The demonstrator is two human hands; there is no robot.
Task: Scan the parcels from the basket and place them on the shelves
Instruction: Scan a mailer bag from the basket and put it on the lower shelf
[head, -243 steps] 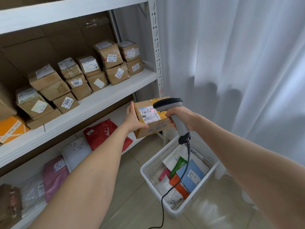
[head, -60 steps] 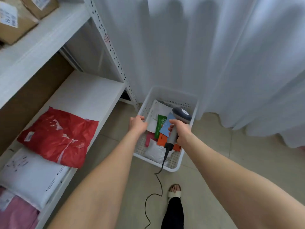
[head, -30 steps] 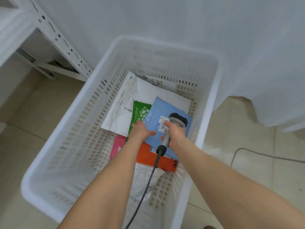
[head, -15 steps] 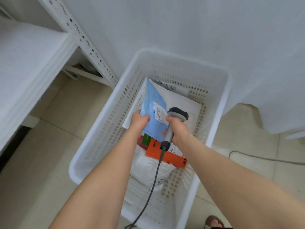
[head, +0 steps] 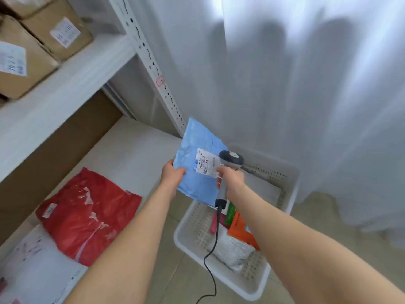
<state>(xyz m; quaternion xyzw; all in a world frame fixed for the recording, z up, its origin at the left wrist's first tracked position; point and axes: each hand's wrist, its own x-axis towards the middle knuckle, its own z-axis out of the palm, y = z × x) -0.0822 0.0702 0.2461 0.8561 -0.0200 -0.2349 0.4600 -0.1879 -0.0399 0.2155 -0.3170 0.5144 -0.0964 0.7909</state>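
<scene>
Left hand (head: 172,175) pinches crumpled blue plastic mailer (head: 198,141) by left edge, thumb on top; right hand (head: 230,178) grips grey handheld scanner (head: 231,160) at label.

We see soft daylight through the white curtain (head: 306,84) (brightest at the top), grey shadows in its folds; boxes (head: 32,47) at left are motion-blurred, the shelf post (head: 151,62) bowed.

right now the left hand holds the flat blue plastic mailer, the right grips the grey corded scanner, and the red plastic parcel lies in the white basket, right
No: the head view shows the red plastic parcel lying on the lower white shelf, not in the basket.
</scene>
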